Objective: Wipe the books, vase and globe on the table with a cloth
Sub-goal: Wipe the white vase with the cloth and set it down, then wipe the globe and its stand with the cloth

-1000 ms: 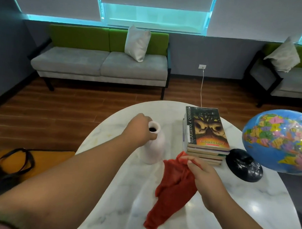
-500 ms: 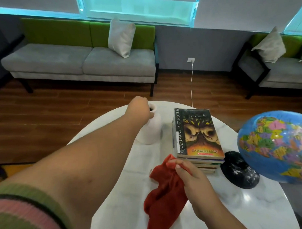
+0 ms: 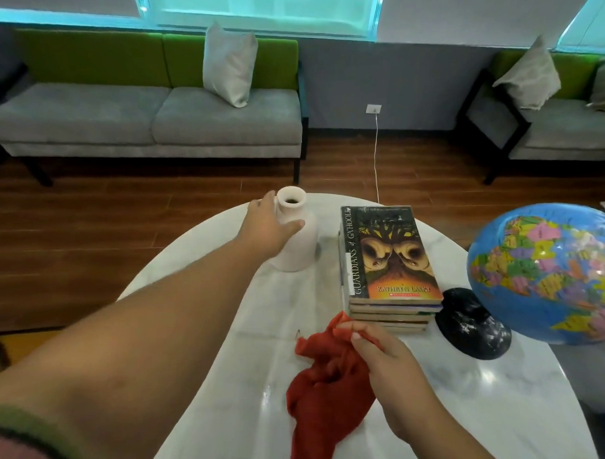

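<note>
Gripped the white matte ceramic vase (image 3: 295, 249) round its narrow neck with the left hand (image 3: 272, 228), thumb across the near side, fingers curled behind. Had that vase standing upright at about eleven o'clock on the oval white marble table (image 3: 494, 390), near the far rim, long axis vertical, open mouth pointing straight up. Pinched the crumpled red cloth (image 3: 326, 395) in the fingers of the right hand (image 3: 389, 366) at about six o'clock on the table, with most of the fabric trailing down onto the marble. Found the vase at roughly eleven o'clock from that cloth grip, well apart, with bare marble between. Left the stack of paperback books (image 3: 392, 256) just beyond the right fingertips at twelve to one o'clock, and the blue inflatable globe (image 3: 546, 272) at two o'clock. Judged the coming move as closing that gap: either carrying the cloth toward eleven o'clock to the vase's side, or drawing the vase back toward six o'clock with the left hand, the nearer one, already on it.
</note>
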The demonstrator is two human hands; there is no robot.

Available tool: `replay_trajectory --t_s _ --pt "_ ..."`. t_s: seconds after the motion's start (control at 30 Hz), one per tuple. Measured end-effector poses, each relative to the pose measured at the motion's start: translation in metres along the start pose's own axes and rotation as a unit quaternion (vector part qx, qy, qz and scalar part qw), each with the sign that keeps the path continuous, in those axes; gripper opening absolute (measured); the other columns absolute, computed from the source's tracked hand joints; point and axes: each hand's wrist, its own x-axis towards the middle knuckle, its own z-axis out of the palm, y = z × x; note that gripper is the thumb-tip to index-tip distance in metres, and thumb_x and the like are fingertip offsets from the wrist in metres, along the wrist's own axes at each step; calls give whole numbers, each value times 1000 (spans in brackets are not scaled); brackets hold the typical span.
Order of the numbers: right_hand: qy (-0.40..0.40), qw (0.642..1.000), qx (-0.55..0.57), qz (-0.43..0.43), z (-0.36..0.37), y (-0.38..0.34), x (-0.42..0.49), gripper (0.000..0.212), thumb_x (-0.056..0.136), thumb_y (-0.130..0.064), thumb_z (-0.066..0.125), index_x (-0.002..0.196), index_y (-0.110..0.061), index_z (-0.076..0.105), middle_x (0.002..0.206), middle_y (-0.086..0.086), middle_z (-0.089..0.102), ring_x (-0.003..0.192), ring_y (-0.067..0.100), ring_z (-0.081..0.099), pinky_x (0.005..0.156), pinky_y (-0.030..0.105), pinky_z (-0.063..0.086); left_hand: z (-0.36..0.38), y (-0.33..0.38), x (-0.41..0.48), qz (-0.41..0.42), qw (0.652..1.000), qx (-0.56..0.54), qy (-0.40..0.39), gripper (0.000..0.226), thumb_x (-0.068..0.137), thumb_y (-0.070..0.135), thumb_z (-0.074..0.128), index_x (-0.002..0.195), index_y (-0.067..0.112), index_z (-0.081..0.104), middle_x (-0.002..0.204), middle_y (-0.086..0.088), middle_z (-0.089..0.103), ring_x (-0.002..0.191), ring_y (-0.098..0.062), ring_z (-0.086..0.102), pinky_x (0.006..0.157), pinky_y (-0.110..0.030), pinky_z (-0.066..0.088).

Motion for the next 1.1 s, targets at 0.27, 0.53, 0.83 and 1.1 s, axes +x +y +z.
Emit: replay_trajectory --t_s 0.27,0.53,0.83,1.1 --pt "5 998 9 68 -6 -8 -23 53 75 19 36 99 -17 68 94 5 74 77 23 72 62 21 52 21 -87 -135 -59 990 -125 -38 30 90 24 64 120 20 62 110 2 65 91 -13 62 81 -27 50" --pt "90 994 -39 -50 -27 -23 -70 35 93 -1 50 99 -31 67 91 -11 72 88 3 66 72 15 47 3 -86 -198 -34 980 -156 -120 14 92 19 61 99 29 67 92 4 71 78 -2 66 74 -19 51" --pt "165 975 -15 -148 -110 -46 -97 21 94 -12 57 89 -29 69 90 -14 71 90 4 64 81 23 48 9 18 -217 74 979 -160 -105 14 92 24 62 101 32 68 92 5 70 87 -9 66 78 -22 52" --pt "259 943 75 -196 -214 -65 -105 13 93 -32 59 95 -20 64 90 -1 72 83 11 68 69 20 54 56 96 -259 140 974 -126 -124 17 91 27 63 94 44 64 93 14 69 87 -2 65 82 -18 50"
